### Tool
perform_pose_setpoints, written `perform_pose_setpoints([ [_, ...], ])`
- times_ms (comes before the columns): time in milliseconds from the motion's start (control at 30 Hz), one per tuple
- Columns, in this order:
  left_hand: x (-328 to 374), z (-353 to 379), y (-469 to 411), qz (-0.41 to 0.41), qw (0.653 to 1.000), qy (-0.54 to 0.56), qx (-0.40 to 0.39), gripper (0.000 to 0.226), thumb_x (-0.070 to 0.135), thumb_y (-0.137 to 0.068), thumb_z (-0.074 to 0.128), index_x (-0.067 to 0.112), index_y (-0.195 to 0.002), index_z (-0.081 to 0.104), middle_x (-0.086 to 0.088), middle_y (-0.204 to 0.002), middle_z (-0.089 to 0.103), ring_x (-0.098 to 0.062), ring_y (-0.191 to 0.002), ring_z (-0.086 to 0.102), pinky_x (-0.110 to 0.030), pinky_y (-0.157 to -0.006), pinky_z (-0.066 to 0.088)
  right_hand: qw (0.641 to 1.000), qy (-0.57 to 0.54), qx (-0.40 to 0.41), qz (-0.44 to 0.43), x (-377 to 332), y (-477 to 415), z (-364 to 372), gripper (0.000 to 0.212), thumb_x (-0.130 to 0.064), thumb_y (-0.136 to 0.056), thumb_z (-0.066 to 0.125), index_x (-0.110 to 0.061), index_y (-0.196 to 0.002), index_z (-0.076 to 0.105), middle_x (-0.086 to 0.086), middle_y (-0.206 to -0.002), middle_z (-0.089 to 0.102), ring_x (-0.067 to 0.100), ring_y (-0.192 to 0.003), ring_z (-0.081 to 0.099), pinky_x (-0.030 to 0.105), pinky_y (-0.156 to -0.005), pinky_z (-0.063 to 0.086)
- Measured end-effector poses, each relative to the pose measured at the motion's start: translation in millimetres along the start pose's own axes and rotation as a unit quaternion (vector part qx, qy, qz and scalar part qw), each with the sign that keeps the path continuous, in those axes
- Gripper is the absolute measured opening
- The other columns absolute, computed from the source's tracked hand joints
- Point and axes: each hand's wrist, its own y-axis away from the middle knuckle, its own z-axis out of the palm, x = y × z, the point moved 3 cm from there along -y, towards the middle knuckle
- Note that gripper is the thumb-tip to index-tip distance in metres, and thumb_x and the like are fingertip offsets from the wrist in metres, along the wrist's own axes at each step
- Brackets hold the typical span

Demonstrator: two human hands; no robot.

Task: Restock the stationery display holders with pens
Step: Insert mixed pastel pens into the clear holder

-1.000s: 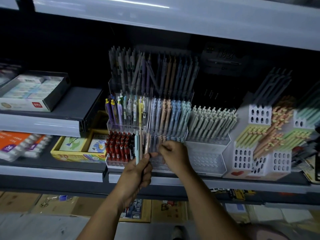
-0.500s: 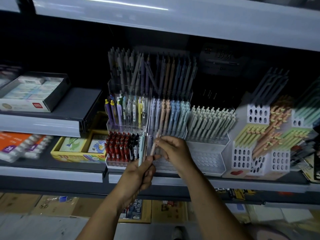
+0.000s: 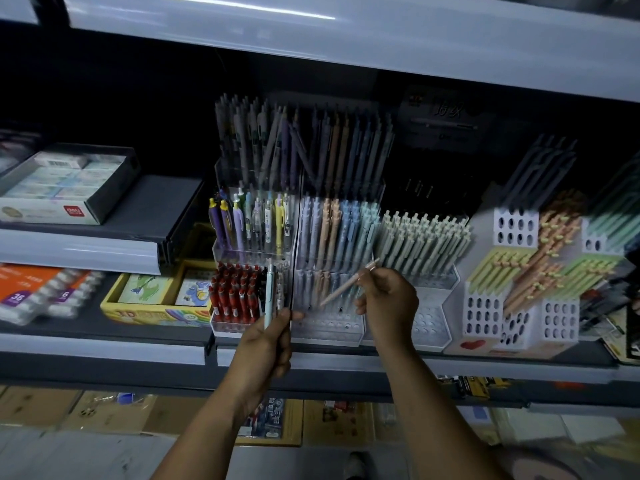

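Two pens are in play. My left hand (image 3: 266, 344) curls its fingers round one pale blue pen (image 3: 269, 292), upright before the clear tiered holder (image 3: 325, 336). One pink pen (image 3: 346, 285) slants tip-down over its front tier, pinched near the clicker by my right hand (image 3: 389, 303). Light, stiff, slick barrels, I judge; mid-barrel grips best.

Both forearms (image 3: 433, 403) bare up to frame edge. Left hand (image 3: 266, 344), right hand (image 3: 388, 303) bare, ungloved. Dark shoe tip (image 3: 356, 464) at bottom edge, blurred.
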Motion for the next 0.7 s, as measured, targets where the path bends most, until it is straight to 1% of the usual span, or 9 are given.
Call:
perform_pose_setpoints([
  [133, 3.9, 5.7, 3.9, -0.003, 0.999, 0.023, -0.031, 0.037, 0.042, -0.106, 0.049, 0.010, -0.120, 0.062, 0.000, -0.063, 0.021, -0.013, -0.048, 0.018, -0.021, -0.043, 0.018, 0.996, 0.077, 0.023, -0.044, 16.8, 0.4, 2.6, 0.009, -0.026, -0.096, 0.070, -0.020, -0.090, 0.072, -0.005, -0.073, 0.072, 0.014, -0.060, 0.069, 0.043, -0.057, 0.060],
  [267, 4.6, 6.1, 5.4, 0.005, 0.999, 0.032, -0.039, 0.037, 0.046, -0.104, 0.048, 0.012, -0.117, 0.059, 0.001, -0.063, 0.021, -0.013, -0.050, 0.015, -0.022, -0.044, 0.015, 0.991, 0.108, -0.003, -0.085, 21.7, 6.8, 14.0, 0.010, -0.023, -0.097, 0.070, -0.020, -0.087, 0.069, -0.005, -0.078, 0.072, 0.012, -0.063, 0.069, 0.041, -0.057, 0.061],
  [333, 5.4, 5.1, 5.4, 0.006, 0.999, 0.028, -0.036, 0.039, 0.046, -0.104, 0.048, 0.011, -0.117, 0.061, 0.002, -0.063, 0.022, -0.013, -0.051, 0.016, -0.024, -0.045, 0.014, 0.985, 0.124, -0.004, -0.118, 20.2, 10.5, 19.5, 0.011, -0.021, -0.097, 0.070, -0.017, -0.087, 0.068, -0.006, -0.080, 0.071, 0.012, -0.064, 0.069, 0.033, -0.056, 0.060],
  [400, 7.0, 3.6, 6.1, 0.009, 0.999, 0.023, -0.026, 0.040, 0.044, -0.105, 0.048, 0.010, -0.119, 0.062, 0.002, -0.064, 0.025, -0.012, -0.051, 0.019, -0.025, -0.046, 0.015, 0.976, 0.158, 0.004, -0.148, 19.5, 12.8, 23.6, 0.013, -0.018, -0.096, 0.071, -0.013, -0.085, 0.067, -0.009, -0.078, 0.067, 0.008, -0.065, 0.065, 0.012, -0.057, 0.050],
  [433, 7.5, 2.5, 6.6, 0.009, 0.999, 0.022, -0.022, 0.039, 0.043, -0.106, 0.047, 0.009, -0.121, 0.063, 0.002, -0.065, 0.025, -0.012, -0.051, 0.020, -0.026, -0.047, 0.015, 0.972, 0.171, 0.005, -0.160, 19.4, 14.0, 25.7, 0.014, -0.016, -0.095, 0.072, -0.012, -0.084, 0.066, -0.008, -0.076, 0.067, 0.006, -0.065, 0.062, 0.006, -0.057, 0.043],
  [467, 7.9, 1.6, 7.2, 0.008, 1.000, 0.022, -0.019, 0.039, 0.041, -0.106, 0.047, 0.009, -0.122, 0.063, 0.001, -0.066, 0.024, -0.012, -0.052, 0.020, -0.027, -0.048, 0.014, 0.970, 0.175, 0.001, -0.167, 19.7, 15.0, 28.1, 0.015, -0.015, -0.096, 0.071, -0.011, -0.083, 0.065, -0.005, -0.076, 0.068, 0.006, -0.065, 0.061, 0.006, -0.057, 0.042],
  [533, 7.4, 0.5, 7.7, 0.002, 0.999, 0.027, -0.019, 0.038, 0.038, -0.107, 0.048, 0.009, -0.124, 0.065, 0.001, -0.068, 0.024, -0.013, -0.054, 0.019, -0.029, -0.049, 0.014, 0.968, 0.178, -0.009, -0.177, 20.7, 15.7, 32.0, 0.017, -0.014, -0.096, 0.070, -0.011, -0.081, 0.063, 0.001, -0.075, 0.069, 0.008, -0.065, 0.062, 0.016, -0.054, 0.045],
  [633, 5.7, 0.2, 8.4, -0.012, 0.997, 0.067, -0.027, 0.036, 0.031, -0.108, 0.046, 0.007, -0.128, 0.065, 0.001, -0.068, 0.024, -0.011, -0.052, 0.017, -0.027, -0.046, 0.012, 0.960, 0.217, -0.016, -0.175, 27.2, 14.3, 38.4, 0.020, -0.015, -0.095, 0.071, -0.010, -0.078, 0.061, 0.006, -0.073, 0.070, 0.014, -0.063, 0.063, 0.019, -0.054, 0.040],
  [700, 5.7, 1.0, 8.9, -0.021, 0.993, 0.110, -0.038, 0.036, 0.024, -0.108, 0.044, 0.005, -0.131, 0.064, 0.002, -0.068, 0.024, -0.009, -0.049, 0.017, -0.026, -0.045, 0.011, 0.952, 0.257, -0.029, -0.162, 33.7, 14.2, 44.9, 0.021, -0.021, -0.095, 0.070, -0.010, -0.080, 0.062, 0.008, -0.077, 0.072, 0.020, -0.068, 0.067, 0.025, -0.056, 0.047],
])
